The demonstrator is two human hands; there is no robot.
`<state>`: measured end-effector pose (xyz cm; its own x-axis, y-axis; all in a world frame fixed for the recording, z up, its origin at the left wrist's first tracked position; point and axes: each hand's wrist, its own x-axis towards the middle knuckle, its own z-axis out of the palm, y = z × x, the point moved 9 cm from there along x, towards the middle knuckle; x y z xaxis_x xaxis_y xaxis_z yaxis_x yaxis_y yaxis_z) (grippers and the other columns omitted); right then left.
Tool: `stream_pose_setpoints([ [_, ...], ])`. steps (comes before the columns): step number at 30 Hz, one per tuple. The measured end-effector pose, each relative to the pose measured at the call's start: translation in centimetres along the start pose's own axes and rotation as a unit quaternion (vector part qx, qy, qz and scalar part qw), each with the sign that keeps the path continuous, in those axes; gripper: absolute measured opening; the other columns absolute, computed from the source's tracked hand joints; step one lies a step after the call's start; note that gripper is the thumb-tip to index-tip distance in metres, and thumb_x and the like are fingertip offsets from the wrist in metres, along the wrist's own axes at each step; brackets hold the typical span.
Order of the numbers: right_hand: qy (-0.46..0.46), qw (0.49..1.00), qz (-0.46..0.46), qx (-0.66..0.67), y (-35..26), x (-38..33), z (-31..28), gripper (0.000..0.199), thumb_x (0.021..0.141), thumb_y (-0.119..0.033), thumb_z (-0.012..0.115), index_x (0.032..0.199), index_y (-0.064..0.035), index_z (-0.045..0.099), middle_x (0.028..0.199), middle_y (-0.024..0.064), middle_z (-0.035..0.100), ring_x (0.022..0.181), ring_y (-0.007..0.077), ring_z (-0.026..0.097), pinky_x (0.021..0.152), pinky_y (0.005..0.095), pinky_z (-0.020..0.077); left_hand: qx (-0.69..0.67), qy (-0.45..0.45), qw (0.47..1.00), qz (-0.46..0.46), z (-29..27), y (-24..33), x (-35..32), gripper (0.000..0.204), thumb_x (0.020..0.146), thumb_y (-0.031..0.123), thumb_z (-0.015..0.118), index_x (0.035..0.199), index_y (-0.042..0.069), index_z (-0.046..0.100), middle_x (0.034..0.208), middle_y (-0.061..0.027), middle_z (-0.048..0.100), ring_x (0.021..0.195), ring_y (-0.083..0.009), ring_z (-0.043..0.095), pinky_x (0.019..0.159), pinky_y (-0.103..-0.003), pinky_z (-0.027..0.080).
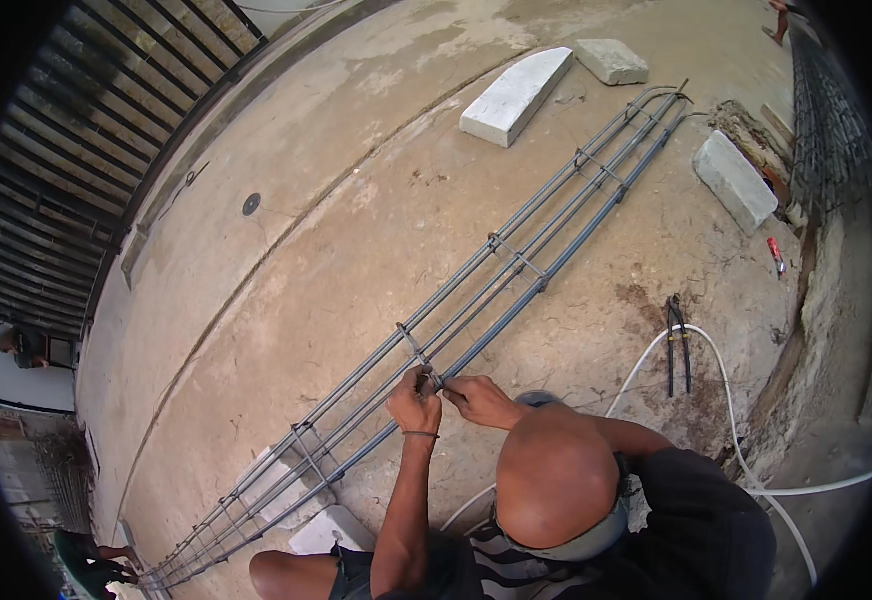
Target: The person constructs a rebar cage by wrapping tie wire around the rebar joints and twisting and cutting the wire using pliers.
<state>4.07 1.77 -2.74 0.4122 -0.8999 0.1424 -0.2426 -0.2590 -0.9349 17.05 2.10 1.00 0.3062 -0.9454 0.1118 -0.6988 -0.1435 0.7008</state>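
Note:
A long cage of steel rebar [516, 262], with square stirrups [593, 168] spaced along it, runs diagonally from lower left to upper right. Both hands meet on its near side, beside a stirrup. My left hand [416, 402] is closed, its fingertips pinching what looks like a thin tie wire [434, 379]. Close against it, my right hand [483, 401] has its fingers closed at the near bar; what lies between them is too small to make out. My bent knee [561, 470] rises just below the right hand. Pincers [676, 345] lie on the ground to the right.
Pale blocks [518, 97] lie near the cage's far end; another block [334, 532] is by its lower part. A white hose [721, 372] curves past the pincers. A red tube [775, 252] lies farther right. Another person [94, 563] is at the cage's lower-left end. A barred gate [86, 130] stands left.

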Motion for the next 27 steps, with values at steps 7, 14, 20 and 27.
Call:
stream_pose_setpoints([
  [7, -0.034, 0.998, 0.039, 0.019, 0.1, 0.0, -0.3, 0.011, 0.083, -0.005, 0.057, 0.089, 0.0040, 0.059, 0.077, 0.0277, 0.059, 0.079, 0.0460, 0.058, 0.066, 0.0500, 0.0450, 0.153, 0.031, 0.974, 0.166, 0.2, 3.4, -2.7, 0.013, 0.079, 0.004, 0.065, 0.092, 0.004, 0.069, 0.081, -0.0152, 0.069, 0.070, -0.0301, 0.067, 0.061, -0.036, 0.053],
  [14, -0.151, 0.960, 0.222, 0.082, 0.5, -1.7, -2.4, 0.016, 0.088, -0.008, 0.056, 0.091, 0.0041, 0.065, 0.072, 0.0169, 0.064, 0.062, 0.0271, 0.062, 0.057, 0.0373, 0.0487, 0.155, 0.058, 0.986, -0.019, 0.0, 3.7, -4.0, 0.019, 0.086, 0.010, 0.061, 0.096, -0.005, 0.067, 0.077, -0.0161, 0.070, 0.063, -0.0277, 0.067, 0.058, -0.035, 0.052],
  [20, -0.168, 0.878, 0.301, 0.332, 1.6, -2.0, -1.5, 0.016, 0.092, -0.010, 0.058, 0.093, 0.0025, 0.067, 0.072, 0.0067, 0.064, 0.052, 0.0100, 0.053, 0.048, 0.0230, 0.0432, -0.242, 0.039, 0.943, -0.226, 3.4, -3.1, -6.7, 0.016, 0.089, 0.007, 0.058, 0.092, -0.008, 0.064, 0.075, -0.0131, 0.068, 0.064, -0.0116, 0.063, 0.054, -0.023, 0.047],
  [27, -0.131, 0.989, -0.061, -0.035, -6.7, 0.0, -0.8, 0.021, 0.089, -0.020, 0.059, 0.083, -0.0009, 0.064, 0.071, 0.0206, 0.060, 0.068, 0.0381, 0.060, 0.061, 0.0436, 0.0458, -0.344, -0.092, 0.927, -0.119, 3.0, -6.8, -6.6, 0.022, 0.088, -0.001, 0.054, 0.106, -0.007, 0.066, 0.090, -0.0084, 0.068, 0.086, -0.0151, 0.062, 0.080, -0.027, 0.049],
])
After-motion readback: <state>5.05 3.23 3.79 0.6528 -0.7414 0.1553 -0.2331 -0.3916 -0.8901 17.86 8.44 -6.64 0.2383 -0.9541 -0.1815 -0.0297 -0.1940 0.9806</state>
